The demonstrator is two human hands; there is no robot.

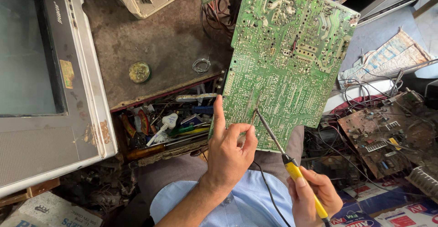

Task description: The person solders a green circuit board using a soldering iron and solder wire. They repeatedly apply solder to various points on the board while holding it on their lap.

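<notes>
An old television set (41, 81) with a grey screen and worn white frame occupies the left side, face up. Right of it, a dusty brown worktop (155, 39) carries a round tin (139, 71) and a small wire coil (201, 65). Below the worktop's near edge, an open drawer (169, 126) holds assorted hand tools. A large green circuit board (287, 58) stands tilted at centre, solder side toward the camera, reaching from the far edge down to the person's lap. A brown circuit board (388, 135) lies at right among loose wires.

The left hand (228, 151) supports the green board's near edge; its grip pinches a thin solder strand against the board. The right hand (315, 197), nearest the camera, has its grip closed around the yellow handle of a soldering iron (285, 154), whose tip meets the board just beside the left fingertips.
</notes>
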